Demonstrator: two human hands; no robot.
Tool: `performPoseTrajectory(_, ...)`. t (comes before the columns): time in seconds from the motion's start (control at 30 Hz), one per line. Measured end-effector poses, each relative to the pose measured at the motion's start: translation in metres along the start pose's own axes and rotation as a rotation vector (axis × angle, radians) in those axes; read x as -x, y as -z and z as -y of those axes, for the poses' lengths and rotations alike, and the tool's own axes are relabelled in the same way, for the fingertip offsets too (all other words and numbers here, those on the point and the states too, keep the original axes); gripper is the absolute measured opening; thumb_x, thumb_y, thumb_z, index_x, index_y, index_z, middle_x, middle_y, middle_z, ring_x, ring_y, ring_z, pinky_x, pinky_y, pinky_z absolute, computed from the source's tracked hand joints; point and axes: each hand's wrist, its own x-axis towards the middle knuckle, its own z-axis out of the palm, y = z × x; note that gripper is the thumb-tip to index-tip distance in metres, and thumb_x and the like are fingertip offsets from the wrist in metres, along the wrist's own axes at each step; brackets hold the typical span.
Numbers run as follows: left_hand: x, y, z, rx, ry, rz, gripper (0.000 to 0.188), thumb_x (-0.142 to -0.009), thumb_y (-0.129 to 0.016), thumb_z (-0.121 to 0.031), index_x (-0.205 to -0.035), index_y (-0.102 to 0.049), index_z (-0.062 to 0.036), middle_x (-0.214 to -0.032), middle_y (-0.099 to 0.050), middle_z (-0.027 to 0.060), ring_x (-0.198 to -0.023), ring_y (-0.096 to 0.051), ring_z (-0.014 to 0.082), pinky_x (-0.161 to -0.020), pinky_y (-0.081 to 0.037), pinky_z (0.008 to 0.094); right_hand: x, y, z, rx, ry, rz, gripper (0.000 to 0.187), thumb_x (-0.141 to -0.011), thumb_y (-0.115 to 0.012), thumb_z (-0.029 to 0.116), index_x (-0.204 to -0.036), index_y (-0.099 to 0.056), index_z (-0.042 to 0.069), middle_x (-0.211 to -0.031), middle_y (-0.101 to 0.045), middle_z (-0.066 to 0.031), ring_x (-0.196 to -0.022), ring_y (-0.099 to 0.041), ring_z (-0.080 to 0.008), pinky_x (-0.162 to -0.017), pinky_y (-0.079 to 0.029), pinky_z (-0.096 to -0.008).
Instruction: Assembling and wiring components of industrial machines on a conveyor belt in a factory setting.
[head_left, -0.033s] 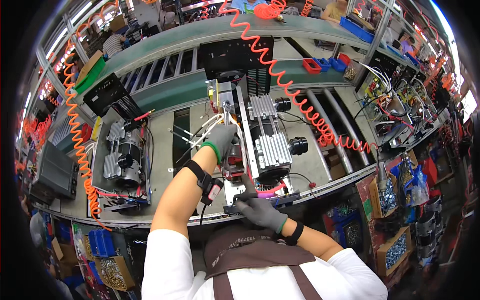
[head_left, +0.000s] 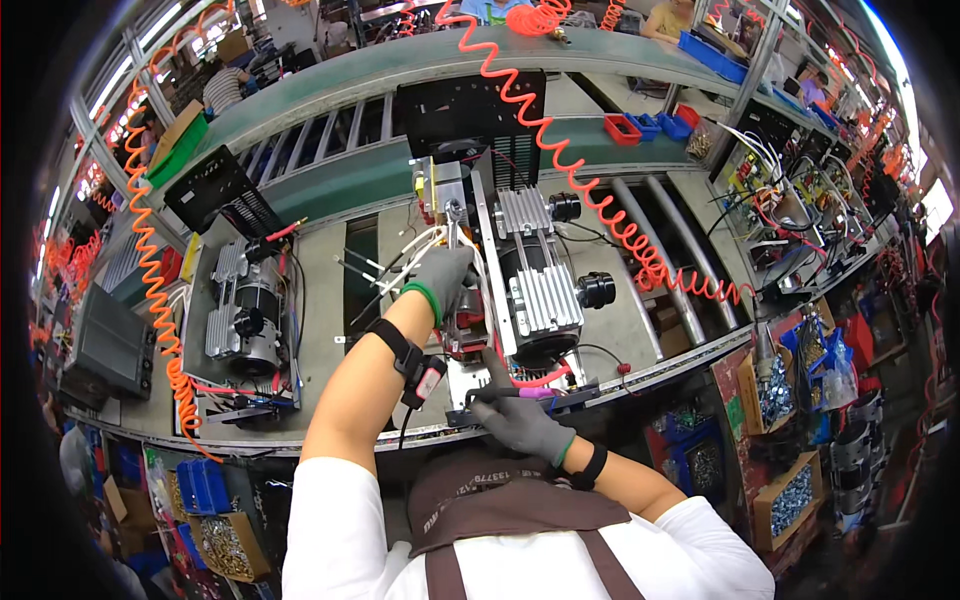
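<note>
In front of me stands an open machine assembly with a finned motor-compressor unit [head_left: 545, 295] on its right side. My left hand [head_left: 440, 275], in a grey glove with a green cuff, is closed around what looks like a ratchet wrench [head_left: 454, 222]; its silver head points away from me, among white cables [head_left: 412, 258]. My right hand [head_left: 525, 424], also gloved, is at the assembly's near edge with its fingers curled. What lies within them is hidden. Just beyond it are a purple-and-black piece [head_left: 535, 393] and a red hose [head_left: 545, 378].
A second motor assembly [head_left: 245, 310] stands at left, and a wired unit [head_left: 800, 210] at right. Orange coiled hoses [head_left: 585, 185] hang over the bench. Metal rollers [head_left: 680, 255] lie right of the assembly. Fastener boxes [head_left: 790, 503] sit below the bench; people work across the line.
The purple piece by my right hand has shifted slightly toward me, showing the red hose beyond it. Both hands stay almost where they were.
</note>
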Motion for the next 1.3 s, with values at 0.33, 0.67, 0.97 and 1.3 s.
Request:
performPoseTrajectory(0.33,-0.011,0.001,0.01,0.069,-0.02,-0.006,0.033,-0.09,-0.054,-0.043,-0.086,-0.053,-0.01,-0.057,-0.046,0.001,-0.041,-0.039,0.0115,-0.037,-0.031,0.0264,-0.001,-0.002,0.0,-0.013,-0.052,0.023,0.041,-0.093,-0.046,0.035,-0.118,-0.053,0.004,-0.107,-0.061,-0.02,-0.097,-0.061,-0.0329,-0.085,-0.047,-0.0388)
performPoseTrajectory(0.67,-0.04,-0.016,0.022,-0.117,-0.182,-0.282,0.036,-0.079,-0.058,-0.032,-0.091,-0.061,0.0021,-0.073,-0.062,0.011,-0.059,-0.058,0.0208,-0.057,-0.047,0.0344,0.051,0.024,-0.026,-0.149,0.045,0.029,0.034,-0.093,-0.051,0.015,-0.124,-0.049,0.003,-0.092,-0.059,-0.0101,-0.083,-0.058,-0.015,-0.076,-0.047,-0.0279)
performPoseTrajectory(0.97,0.088,-0.001,0.054,-0.1,-0.527,-0.123,0.044,-0.089,-0.054,-0.032,-0.122,-0.056,-0.0033,-0.091,-0.061,0.0082,-0.076,-0.054,0.0124,-0.066,-0.043,0.0261,0.07,0.037,-0.066,-0.459,-0.33,0.21,0.033,-0.094,-0.053,0.027,-0.115,-0.056,0.001,-0.097,-0.061,-0.005,-0.083,-0.057,-0.0131,-0.077,-0.048,-0.0287)
performPoseTrajectory(1.3,0.24,0.065,0.246,-0.392,-0.2,-0.383,0.034,-0.086,-0.059,-0.023,-0.116,-0.061,-0.0074,-0.108,-0.064,0.0148,-0.1,-0.062,0.0266,-0.087,-0.048,0.0331,0.025,0.012,-0.035,0.055,-0.058,-0.063,0.02,-0.09,-0.054,0.019,-0.103,-0.058,0.004,-0.081,-0.061,-0.0134,-0.066,-0.058,-0.0219,-0.06,-0.047,-0.0352)
